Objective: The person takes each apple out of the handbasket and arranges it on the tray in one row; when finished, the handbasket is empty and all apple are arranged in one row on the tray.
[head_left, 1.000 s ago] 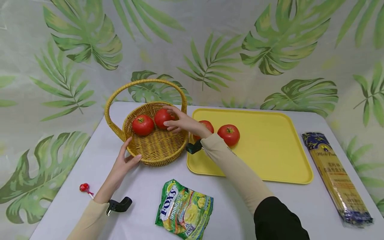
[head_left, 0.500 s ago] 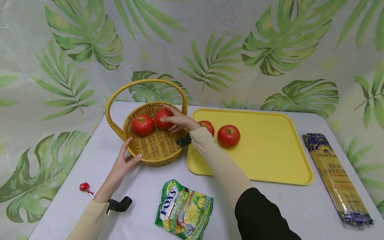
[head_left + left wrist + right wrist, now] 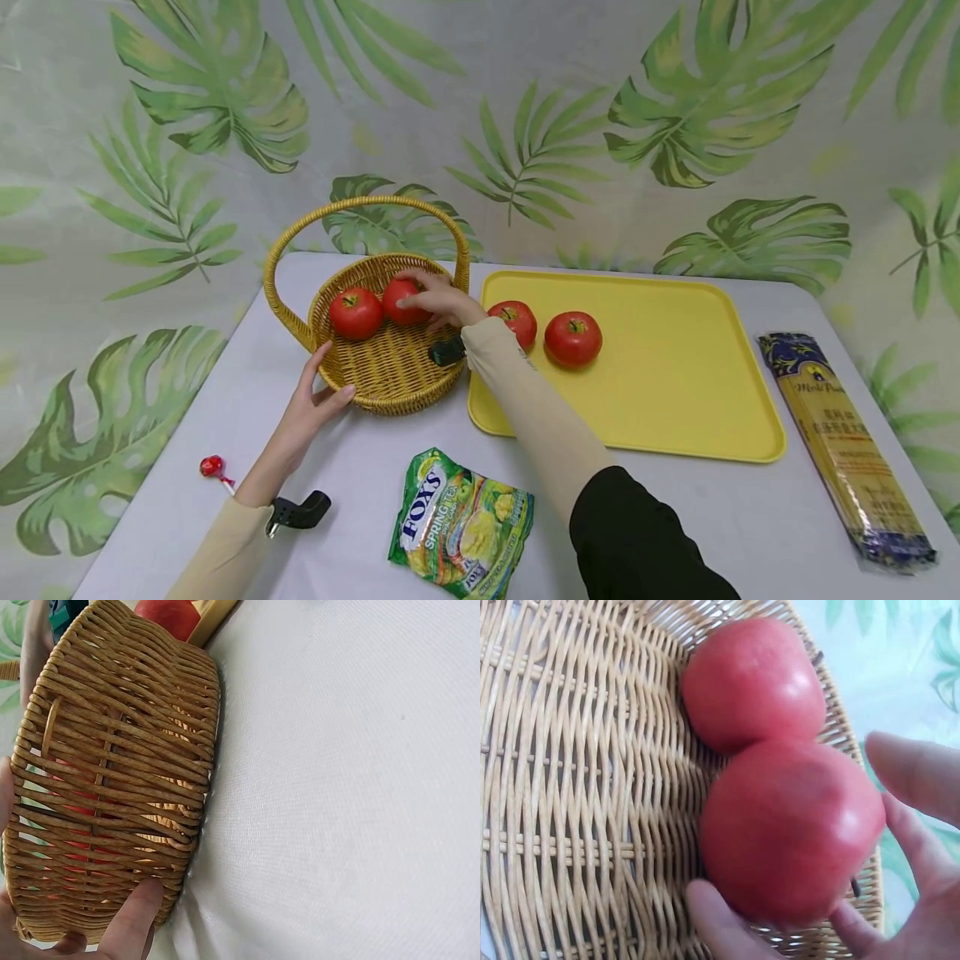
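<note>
My left hand [image 3: 303,417] holds the near left side of a round wicker basket [image 3: 390,371] with a tall handle. In the left wrist view, one finger [image 3: 135,919] lies against the woven outer wall. My right hand [image 3: 442,302] reaches inside the basket, its fingers round a red tomato [image 3: 787,840]. The right wrist view has the thumb and fingers on different sides of this tomato, one finger slightly apart from it. It touches a second tomato [image 3: 754,682] near the basket's far wall. Part of the held tomato is hidden by the hand in the head view.
Right of the basket lies a yellow tray [image 3: 675,367] bearing two tomatoes [image 3: 573,339]; the right sleeve passes over its left part. A green candy bag [image 3: 465,529] lies in front, a red lollipop [image 3: 213,468] at left, and a pack of pasta [image 3: 847,450] far right.
My right hand and forearm have shifted left, and the tomato under the hand has moved slightly left against the other one. My left hand and the basket stay in place.
</note>
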Action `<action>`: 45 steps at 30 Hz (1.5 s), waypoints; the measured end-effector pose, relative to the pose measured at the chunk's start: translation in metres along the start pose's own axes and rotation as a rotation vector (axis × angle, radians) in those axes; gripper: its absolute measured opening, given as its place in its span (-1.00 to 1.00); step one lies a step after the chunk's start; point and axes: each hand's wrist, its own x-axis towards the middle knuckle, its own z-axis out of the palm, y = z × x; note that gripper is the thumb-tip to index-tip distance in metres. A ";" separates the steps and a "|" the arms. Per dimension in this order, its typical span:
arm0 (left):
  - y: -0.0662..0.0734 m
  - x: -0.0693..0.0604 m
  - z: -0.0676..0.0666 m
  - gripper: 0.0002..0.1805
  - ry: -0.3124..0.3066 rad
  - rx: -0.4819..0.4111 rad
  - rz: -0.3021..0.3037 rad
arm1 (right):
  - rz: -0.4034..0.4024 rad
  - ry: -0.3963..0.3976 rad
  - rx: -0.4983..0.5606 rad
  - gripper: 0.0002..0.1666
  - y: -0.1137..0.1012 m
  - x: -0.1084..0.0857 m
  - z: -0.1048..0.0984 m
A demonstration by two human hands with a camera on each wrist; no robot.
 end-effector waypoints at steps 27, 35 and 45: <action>0.000 0.001 0.001 -0.14 0.005 0.012 -0.013 | -0.189 0.031 -0.240 -0.19 0.003 -0.006 0.002; -0.001 0.001 0.000 -0.14 0.007 0.014 -0.018 | -0.334 0.000 -0.291 -0.21 -0.005 -0.024 -0.001; -0.002 0.002 0.000 -0.14 0.006 0.009 -0.015 | -0.386 -0.027 -0.347 -0.22 -0.003 -0.059 -0.015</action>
